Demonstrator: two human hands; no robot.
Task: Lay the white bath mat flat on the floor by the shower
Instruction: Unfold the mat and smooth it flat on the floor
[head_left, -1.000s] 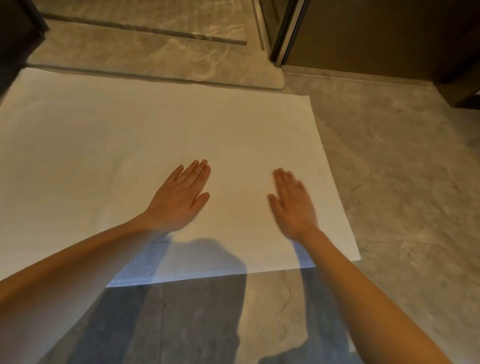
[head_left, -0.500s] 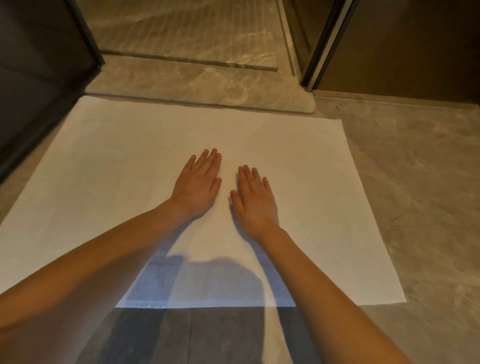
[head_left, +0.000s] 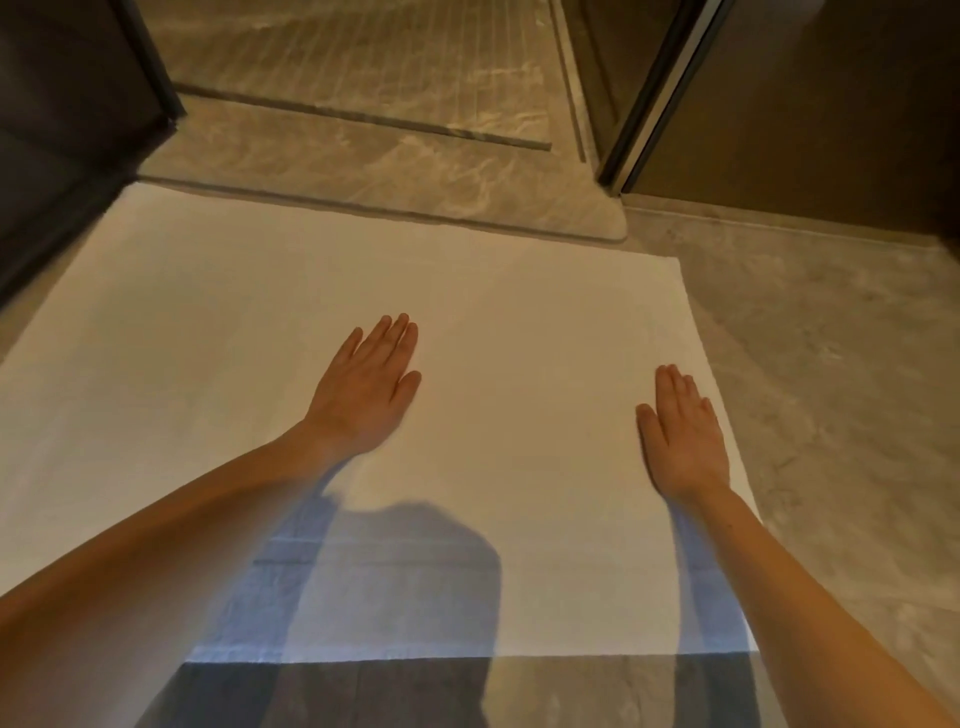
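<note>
While the white bath mat (head_left: 519, 312) is spread on the floor (head_left: 831, 364) with its far edge against the shower threshold (head_left: 389, 171), the smoothing step is judged to be in hand. Both hands are laid palm-down with fingers straight and close together, and nothing is gripped: the left hand (head_left: 363, 389) is pressed near the middle of the mat, the right hand (head_left: 683, 441) just inside its right edge. No fold or wrinkle can be made out on the lit part; the near edge is shadowed. Little is thought to be left: any remaining ripple would be swept outward with flat palms, the corners checked, and the hands lifted straight up so that the mat is not dragged.
</note>
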